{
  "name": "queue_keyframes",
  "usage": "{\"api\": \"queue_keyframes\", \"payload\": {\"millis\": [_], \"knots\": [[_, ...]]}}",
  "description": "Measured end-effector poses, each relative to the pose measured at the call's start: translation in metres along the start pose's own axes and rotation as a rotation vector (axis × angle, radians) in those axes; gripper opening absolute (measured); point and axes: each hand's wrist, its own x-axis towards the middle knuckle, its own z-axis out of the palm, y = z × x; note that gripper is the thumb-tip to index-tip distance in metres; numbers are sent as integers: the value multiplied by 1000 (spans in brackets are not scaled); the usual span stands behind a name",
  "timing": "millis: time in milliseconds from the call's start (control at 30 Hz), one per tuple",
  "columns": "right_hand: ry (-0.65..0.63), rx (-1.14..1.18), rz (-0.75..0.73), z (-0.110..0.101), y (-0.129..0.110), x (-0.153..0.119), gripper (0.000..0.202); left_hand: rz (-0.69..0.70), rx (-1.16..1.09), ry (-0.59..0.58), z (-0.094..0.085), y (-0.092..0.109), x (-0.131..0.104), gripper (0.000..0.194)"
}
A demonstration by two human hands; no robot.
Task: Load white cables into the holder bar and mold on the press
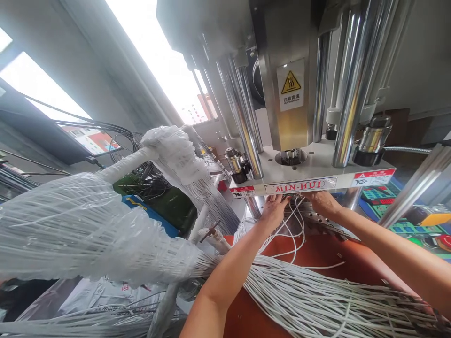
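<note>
Both arms reach under the front plate of a press machine marked MIN-HUI. My left hand is at the left of the opening, beside thin white cables; its fingertips are partly hidden under the plate. To the right, my right hand is near the metal mould, with its fingers mostly hidden by the plate. What either hand grips cannot be made out. A large bundle of white cables lies on the red-brown surface below the hands.
Plastic-wrapped cable bundles hang over a wrapped rack at the left. Chrome columns stand on the press plate. A green control panel with a red button is at the right. A heat warning label marks the press.
</note>
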Motion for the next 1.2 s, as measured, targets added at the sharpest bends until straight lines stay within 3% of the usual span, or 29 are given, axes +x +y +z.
{"api": "queue_keyframes", "payload": {"millis": [133,233,433,567,733,1200], "knots": [[-67,-40,53,3,-16,2,56,18,30,-14,0,-3,0,49],[-121,-67,92,1,-23,3,54,-43,-52,-2,0,-4,-2,45],[-167,-101,97,-8,-30,7,59,-172,-172,172,-4,-8,-16,39],[-190,-100,74,-8,-39,17,54,-112,-65,82,-4,-11,-19,38],[-198,-71,70,-5,-41,19,50,-152,-6,-7,0,-15,-17,40],[-150,39,226,4,-50,18,56,-253,-40,5,-3,-12,-13,41]]}}
